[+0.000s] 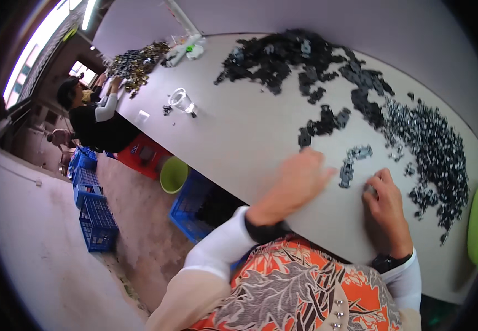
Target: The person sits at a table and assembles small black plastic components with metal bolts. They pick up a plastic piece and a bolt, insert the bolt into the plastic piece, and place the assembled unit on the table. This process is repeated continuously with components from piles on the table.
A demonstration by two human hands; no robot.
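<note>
My left hand [299, 179] is smeared by motion over the table, its fingertips close to the near end of a short trail of dark flat parts [323, 122]. Whether it holds anything is hidden by the blur. My right hand [387, 201] rests on the tabletop with its fingers curled in; whatever they may hold is out of sight. Between the two hands lie two grey parts with metal fittings, one upright in view [346, 173] and one slanting [360, 152]. To the right spreads a heap of small shiny metal pieces [434, 146].
A large pile of black parts [283, 55] lies at the table's back. A see-through cup [181, 101] stands left, beyond it a gold and silver heap [137, 63] and another person [98, 118]. Green basins [174, 175] [477, 223] and blue crates [98, 223] are around the table.
</note>
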